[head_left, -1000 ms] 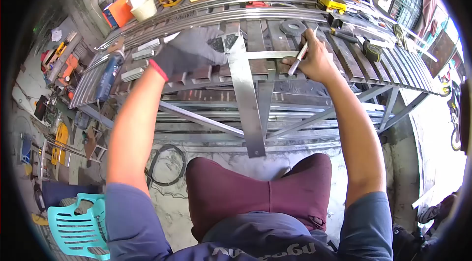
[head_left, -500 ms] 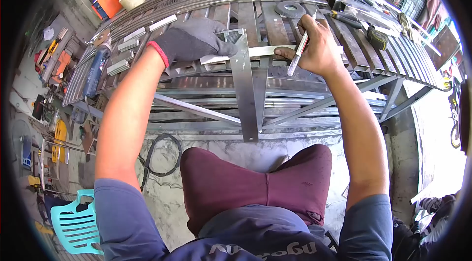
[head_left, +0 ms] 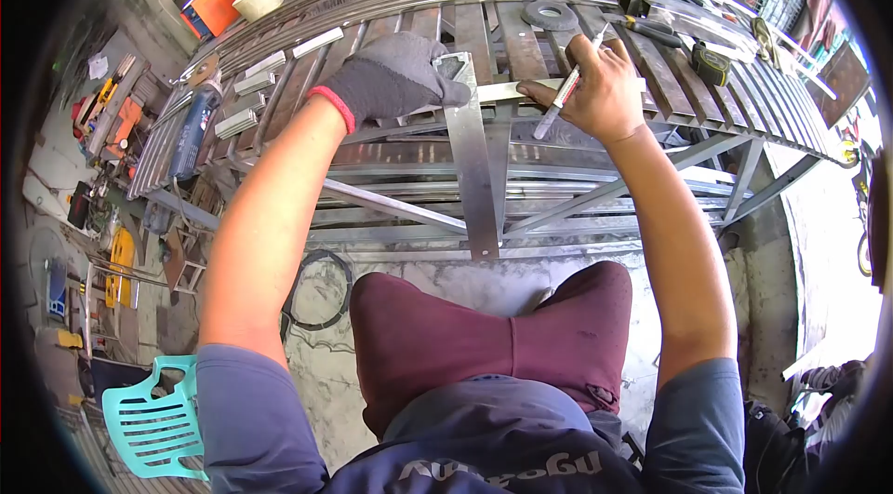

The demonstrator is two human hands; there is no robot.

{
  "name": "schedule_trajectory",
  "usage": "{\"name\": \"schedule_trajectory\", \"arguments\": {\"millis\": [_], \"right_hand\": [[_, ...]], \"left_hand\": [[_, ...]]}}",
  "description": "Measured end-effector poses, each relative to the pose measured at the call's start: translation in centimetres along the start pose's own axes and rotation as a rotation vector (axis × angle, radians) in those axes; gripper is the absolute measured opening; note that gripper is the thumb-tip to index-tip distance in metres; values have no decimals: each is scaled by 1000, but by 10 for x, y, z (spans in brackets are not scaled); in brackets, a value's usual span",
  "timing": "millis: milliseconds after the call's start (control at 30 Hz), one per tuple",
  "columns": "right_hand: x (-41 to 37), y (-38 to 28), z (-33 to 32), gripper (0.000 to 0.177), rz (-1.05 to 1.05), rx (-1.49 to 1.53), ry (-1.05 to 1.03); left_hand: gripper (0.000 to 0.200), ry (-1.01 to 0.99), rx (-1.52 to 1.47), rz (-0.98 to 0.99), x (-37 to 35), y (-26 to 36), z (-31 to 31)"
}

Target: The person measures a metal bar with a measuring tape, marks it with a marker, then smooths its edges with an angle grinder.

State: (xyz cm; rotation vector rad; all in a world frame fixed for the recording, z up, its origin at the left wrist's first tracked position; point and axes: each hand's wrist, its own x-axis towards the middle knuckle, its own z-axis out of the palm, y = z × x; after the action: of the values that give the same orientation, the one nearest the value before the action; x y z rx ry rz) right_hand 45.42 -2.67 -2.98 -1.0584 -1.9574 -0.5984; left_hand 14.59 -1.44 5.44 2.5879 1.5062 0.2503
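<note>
Pressing down on the square (head_left: 470, 159) — the gloved left hand (head_left: 395, 75) lies flat and spread over its corner, gripping nothing, only bearing weight. The long blade hangs off the near edge of the slatted bench (head_left: 372, 8); the short arm runs right, under the right hand (head_left: 600, 89). That hand is closed round a marker (head_left: 561, 96), held aslant, fingertips touching the short arm. Risk, as I judge it — the overhanging blade could pivot if the glove eases, or the marker could catch a slat gap and skew any mark.
</note>
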Motion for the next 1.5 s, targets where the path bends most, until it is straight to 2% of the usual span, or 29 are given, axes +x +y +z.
{"name": "schedule_trajectory", "arguments": {"millis": [33,133,233,267,367,467,567,633,767,833,900,1100,1300,1500], "right_hand": [[1,-3,0,71,9,-8,-6],[-9,-3,2,68,35,-46,-2],[-12,-1,6,65,-13,-25,93],[-13,-2,7,64,10,-35,67],[-11,-3,6,63,32,-40,36],[-13,0,11,64,4,-44,84],[-15,-1,13,65,-7,-83,112],[-16,1,16,65,-43,-62,172],[-17,0,11,65,-86,-125,128],[-17,-4,11,67,-124,-151,147],[-19,-2,16,67,-135,-175,131],[-20,0,20,67,-150,-185,155],[-18,-2,16,64,-132,-151,141],[-17,-1,16,64,-99,-119,144]], "left_hand": [[55,26,36,36,0,-1,1],[52,-116,-23,-141,0,13,-9],[50,-112,-97,-137,-2,9,-11],[50,-103,-115,-135,-2,7,-10],[54,-33,-143,-112,0,1,-3],[59,-184,-228,-195,-3,17,-17],[61,-164,-262,-262,-8,29,-20],[60,-122,-128,-130,5,10,-11],[54,-128,-106,-97,8,4,-7],[51,-162,-188,-149,4,8,-10],[48,-137,-117,-110,6,4,-8],[66,-79,-73,-75,6,5,-8],[74,-168,-139,-120,11,5,-10],[65,-215,-251,-224,0,20,-20]]}}
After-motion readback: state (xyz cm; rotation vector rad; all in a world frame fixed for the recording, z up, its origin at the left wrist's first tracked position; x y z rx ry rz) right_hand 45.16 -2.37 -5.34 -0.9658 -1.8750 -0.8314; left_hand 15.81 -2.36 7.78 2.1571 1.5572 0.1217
